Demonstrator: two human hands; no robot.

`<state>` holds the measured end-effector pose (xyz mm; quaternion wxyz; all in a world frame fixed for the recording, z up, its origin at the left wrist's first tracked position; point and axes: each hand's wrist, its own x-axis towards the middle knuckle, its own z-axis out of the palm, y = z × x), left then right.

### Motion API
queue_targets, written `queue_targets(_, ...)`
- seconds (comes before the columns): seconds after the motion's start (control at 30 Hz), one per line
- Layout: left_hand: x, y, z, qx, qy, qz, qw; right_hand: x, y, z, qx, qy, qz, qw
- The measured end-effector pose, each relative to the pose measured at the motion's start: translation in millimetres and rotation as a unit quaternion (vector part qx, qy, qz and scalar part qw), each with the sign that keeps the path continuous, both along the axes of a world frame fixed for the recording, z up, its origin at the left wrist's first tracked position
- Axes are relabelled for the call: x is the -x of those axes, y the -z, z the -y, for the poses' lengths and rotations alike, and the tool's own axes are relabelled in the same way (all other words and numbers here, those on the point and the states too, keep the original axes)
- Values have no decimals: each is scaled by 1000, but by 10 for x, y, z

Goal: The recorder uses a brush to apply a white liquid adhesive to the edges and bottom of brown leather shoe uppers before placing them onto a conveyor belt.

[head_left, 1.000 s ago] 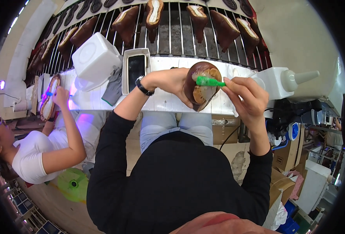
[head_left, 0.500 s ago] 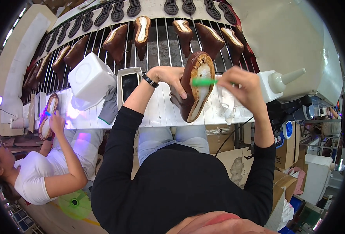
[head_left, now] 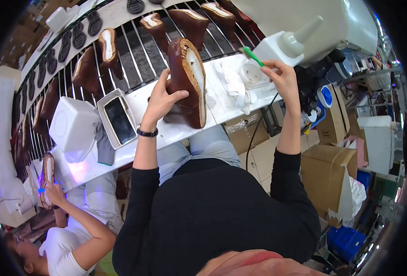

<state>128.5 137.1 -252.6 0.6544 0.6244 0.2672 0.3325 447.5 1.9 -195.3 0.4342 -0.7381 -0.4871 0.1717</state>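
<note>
While our left hand (head_left: 163, 99) grips a smooth brown shoe (head_left: 178, 76) near mid-frame, thumb laid across its side, our right hand (head_left: 284, 79) pinches a green brush (head_left: 255, 57) between its fingertips, its head toward the upper left. Near it sits a round white pot (head_left: 254, 82); we cannot tell its contents. Left of centre, a shallow pale tray (head_left: 104, 116) holds a flat dark slab (head_left: 120, 122). The shoe's long axis runs nearly upright, its pale, wrinkled-edged underside facing right.

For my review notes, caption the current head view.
Left hand holds a brown shoe upper; right hand, a green brush apart from it.
</note>
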Motion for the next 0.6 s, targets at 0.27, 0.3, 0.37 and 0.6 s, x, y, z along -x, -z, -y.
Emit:
queue_targets(0.27,-77,474,276,-78,-100,-388,913,-19,612,277,163,154,234,946)
queue_targets(0.3,-63,495,306,-109,-102,-409,900,-26,658,231,171,147,270,936)
queue_targets(0.37,71,516,491,-88,-107,-332,933,-17,697,216,175,134,281,934)
queue_targets(0.6,259,623,1359,-418,-60,-455,784,-253,952,407,132,116,-38,984)
